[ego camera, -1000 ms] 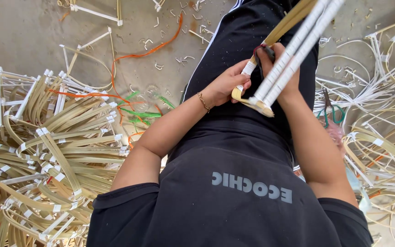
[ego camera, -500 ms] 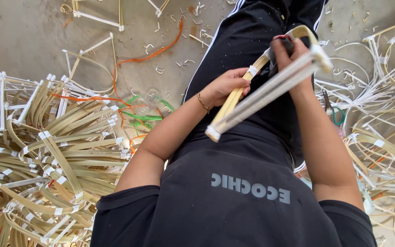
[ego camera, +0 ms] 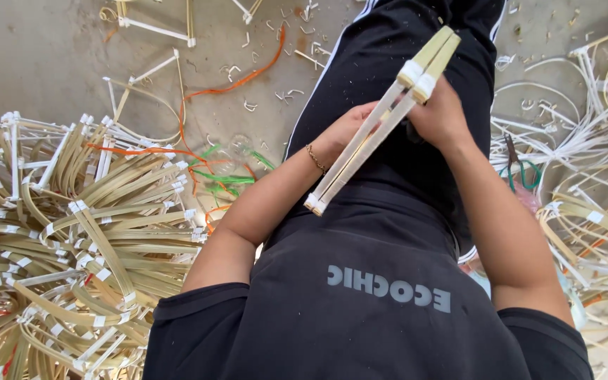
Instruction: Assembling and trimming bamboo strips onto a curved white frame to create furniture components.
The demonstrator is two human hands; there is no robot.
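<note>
I hold a bundle of flat pale bamboo strips (ego camera: pixel 352 163), bound with white tape at both ends, slanting over my lap. My left hand (ego camera: pixel 343 129) grips its middle from the left, a thin bracelet on that wrist. My right hand (ego camera: pixel 443 112) clasps the upper part near the taped far end (ego camera: pixel 416 74). The near end (ego camera: pixel 314 204) hangs free above my black shirt (ego camera: pixel 381 309).
A big heap of bent, taped bamboo frames (ego camera: pixel 58 246) lies on the concrete floor to my left. Pale loops and strips (ego camera: pixel 592 218) pile up on the right. Orange (ego camera: pixel 241 77) and green strips (ego camera: pixel 223 176) lie ahead, and green-handled cutters (ego camera: pixel 518 165) rest by my right arm.
The bundle has swung in my hands: its far end rose toward the upper right, its near end dropped lower over my lap, and my right hand moved along it.
</note>
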